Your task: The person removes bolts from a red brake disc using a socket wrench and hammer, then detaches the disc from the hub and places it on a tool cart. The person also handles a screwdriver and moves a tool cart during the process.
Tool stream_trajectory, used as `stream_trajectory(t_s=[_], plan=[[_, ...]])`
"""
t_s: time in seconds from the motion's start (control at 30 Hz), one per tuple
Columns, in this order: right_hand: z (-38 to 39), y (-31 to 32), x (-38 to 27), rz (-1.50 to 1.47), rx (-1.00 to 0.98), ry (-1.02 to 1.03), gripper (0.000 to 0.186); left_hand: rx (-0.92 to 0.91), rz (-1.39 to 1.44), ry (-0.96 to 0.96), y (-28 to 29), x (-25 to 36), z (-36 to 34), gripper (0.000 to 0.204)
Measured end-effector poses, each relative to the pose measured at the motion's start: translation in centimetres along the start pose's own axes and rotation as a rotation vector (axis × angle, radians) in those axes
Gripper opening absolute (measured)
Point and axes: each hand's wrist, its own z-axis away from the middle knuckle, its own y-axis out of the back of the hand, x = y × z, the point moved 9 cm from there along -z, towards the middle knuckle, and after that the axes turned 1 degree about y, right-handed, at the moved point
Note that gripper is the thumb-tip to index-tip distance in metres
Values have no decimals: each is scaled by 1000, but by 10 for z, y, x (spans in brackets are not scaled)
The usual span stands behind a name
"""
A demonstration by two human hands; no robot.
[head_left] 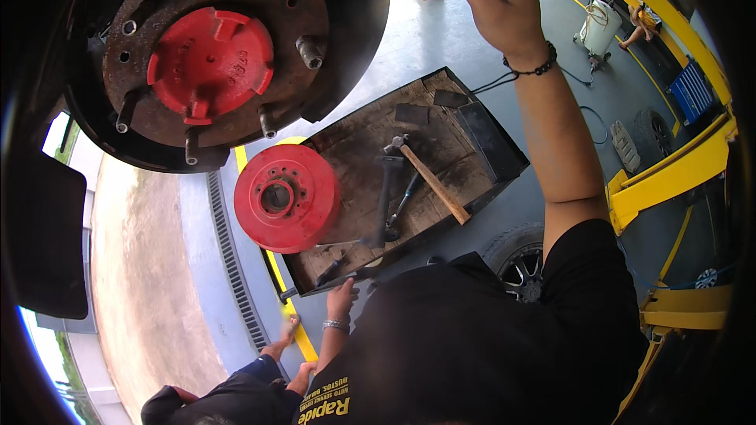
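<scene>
My right hand [502, 12] is raised at the top, its thumb stretched out and its other fingers partly cut off by the frame. It looks open, with nothing visible in it. Low by the near edge of the wood-lined tray [358, 142], my left hand [340, 304] has its fingers curled beside a dark, blurred object. What it grips is unclear. A rusty wheel hub [295, 12] with several studs and a red centre cap [211, 67] fills the upper left. Below it, a red brake drum [287, 198] rests on the tray's left end.
On the tray lie a wooden-handled hammer [433, 182], a black mallet-like tool [385, 197] and a ratchet-like tool [405, 198]. Another person [228, 397] is at lower left. A tyre [516, 256], yellow lift arm [677, 177] and white tank [598, 27] stand to the right.
</scene>
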Motion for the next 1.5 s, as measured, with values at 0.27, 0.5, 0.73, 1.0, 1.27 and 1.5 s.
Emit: stream_trajectory(t_s=[0.27,0.5,0.73,1.0,1.27,1.5], plan=[[501,23,27,661,46,-1149,18,233,779,55,12,-35,-19,44],[552,-31,2,360,-165,-1232,31,436,693,27,7,-41,-5,48],[531,-54,32,390,-334,-1161,54,635,-282,-509,32,143,46,36],[534,-52,41,177,-498,-1226,56,842,-1072,-869,62,272,-14,50],[533,-51,38,154,-472,-1301,58,258,-1150,-721,73,298,-60,31],[565,-33,13,132,131,-1377,43,203,-1479,-884,60,312,-84,66]])
